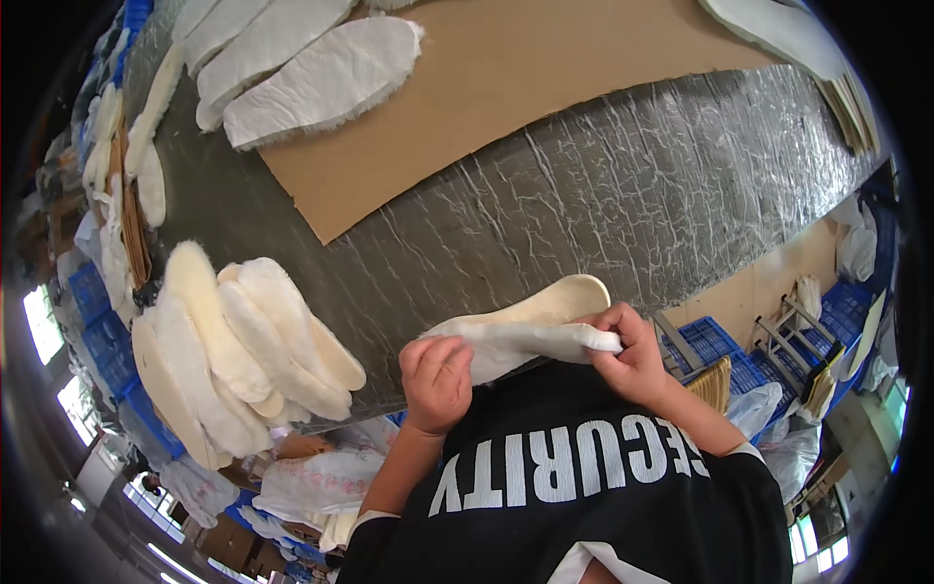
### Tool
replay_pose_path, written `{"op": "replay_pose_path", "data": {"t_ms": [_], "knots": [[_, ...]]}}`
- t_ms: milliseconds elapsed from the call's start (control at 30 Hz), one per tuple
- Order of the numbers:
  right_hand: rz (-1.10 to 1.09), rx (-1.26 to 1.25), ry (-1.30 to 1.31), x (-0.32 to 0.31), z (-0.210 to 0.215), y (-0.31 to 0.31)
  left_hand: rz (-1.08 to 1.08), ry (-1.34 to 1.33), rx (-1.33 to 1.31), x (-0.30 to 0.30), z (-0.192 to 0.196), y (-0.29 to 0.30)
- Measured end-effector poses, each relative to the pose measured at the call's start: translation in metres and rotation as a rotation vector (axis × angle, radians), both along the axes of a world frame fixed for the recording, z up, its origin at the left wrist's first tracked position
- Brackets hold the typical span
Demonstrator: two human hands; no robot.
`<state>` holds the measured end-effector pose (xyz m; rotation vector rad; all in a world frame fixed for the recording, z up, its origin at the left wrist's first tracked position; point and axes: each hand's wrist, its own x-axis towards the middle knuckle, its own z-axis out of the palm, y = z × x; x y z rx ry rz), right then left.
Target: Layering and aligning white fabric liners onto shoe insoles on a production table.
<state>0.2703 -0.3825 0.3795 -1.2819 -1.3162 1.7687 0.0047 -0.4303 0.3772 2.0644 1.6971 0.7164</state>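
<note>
Close to my body, at the near edge of the table, both hands hold a white insole piece [525, 338] between them. My left hand [435, 383] is closed on its left end, fingers curled over the edge. At the other end, my right hand [628, 355] pinches the white tip between thumb and fingers. Just behind the white piece a cream insole [564, 297] shows its rounded end; it overlaps the white one, and I cannot tell whether they are joined. To the left of my left hand lies a loose pile of cream and white fleecy insoles [209, 336].
Wrinkled clear film covers the dark table [584, 185]. A brown cardboard sheet [486, 88] lies across its far part, with several white insole pieces [326, 83] at its left. More pale pieces [778, 34] sit far right. Blue crates [715, 346] stand beyond the right edge.
</note>
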Motion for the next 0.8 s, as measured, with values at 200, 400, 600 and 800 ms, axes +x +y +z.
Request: {"op": "replay_pose_path", "data": {"t_ms": [200,400,600,800], "knots": [[0.058,0.098,-0.008,-0.004,-0.005,0.013,-0.057,-0.054,0.007,0.005,-0.013,-0.006],[0.131,0.127,-0.027,0.000,-0.007,0.019,-0.064,-0.037,-0.016,0.005,-0.020,-0.008],[0.188,0.129,-0.052,0.003,-0.001,0.023,-0.076,0.001,-0.055,0.006,-0.016,-0.004],[0.268,0.327,-0.177,0.003,0.000,0.022,-0.154,-0.099,0.010,0.011,-0.010,0.006]]}}
